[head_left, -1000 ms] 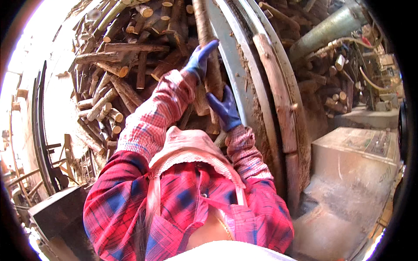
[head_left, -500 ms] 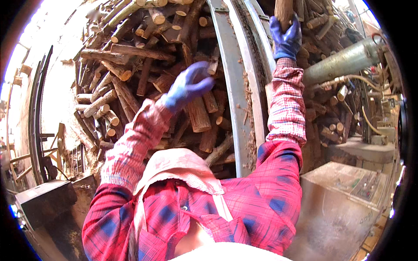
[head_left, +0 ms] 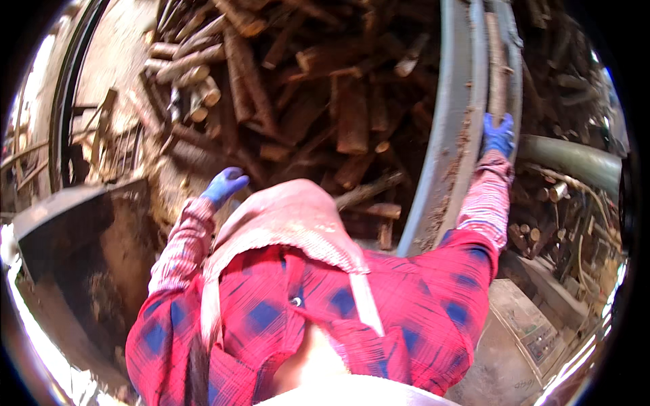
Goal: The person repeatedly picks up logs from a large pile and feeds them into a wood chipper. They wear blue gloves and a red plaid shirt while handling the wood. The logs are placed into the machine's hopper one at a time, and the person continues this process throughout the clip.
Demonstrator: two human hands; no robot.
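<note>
My right hand [head_left: 499,137], in a blue glove, is at the near end of a long thin log [head_left: 497,68]. Its fingers and thumb lie on either side of that end. The log rests lengthwise in a metal channel [head_left: 477,74] that runs away from me on the right. My left hand [head_left: 227,185], also gloved in blue, hangs in the air at the left. Its fingers are loosely curved and apart, with nothing in them. A large pile of cut logs [head_left: 352,115] lies beyond it and fills the middle.
A green-grey cylinder [head_left: 572,159] juts out right of the channel. Below it stands a metal cabinet [head_left: 504,338] with a control panel. A dark metal box [head_left: 74,230] is at my left, with black upright rails [head_left: 68,95] behind it. More logs lie beyond the cylinder.
The log in my right hand has come down into the channel. My left hand has drawn back from the pile toward my left side. The view has shifted with my head.
</note>
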